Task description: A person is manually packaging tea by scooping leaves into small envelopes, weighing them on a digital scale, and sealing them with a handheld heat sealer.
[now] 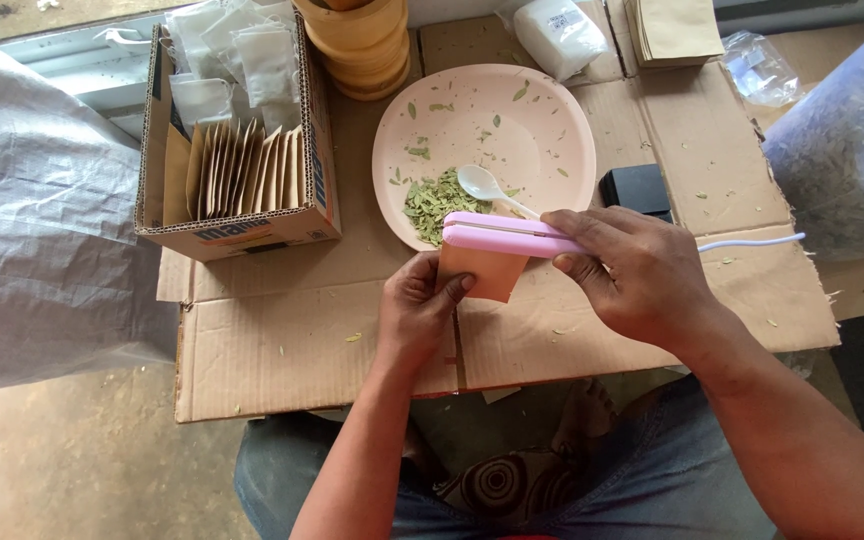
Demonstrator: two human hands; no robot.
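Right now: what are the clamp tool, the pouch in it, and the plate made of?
Pink clamp tool: looks like smooth moulded plastic, slight sheen, white cord attached. Pouch: matte brown, probably kraft paper; lining unseen. Plate: pale pink, even matte surface, likely plastic or melamine; can't tell which.

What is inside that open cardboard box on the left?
The open cardboard box holds a row of upright brown paper sachets in front and white sachets piled behind. The box bottom beneath them is covered.
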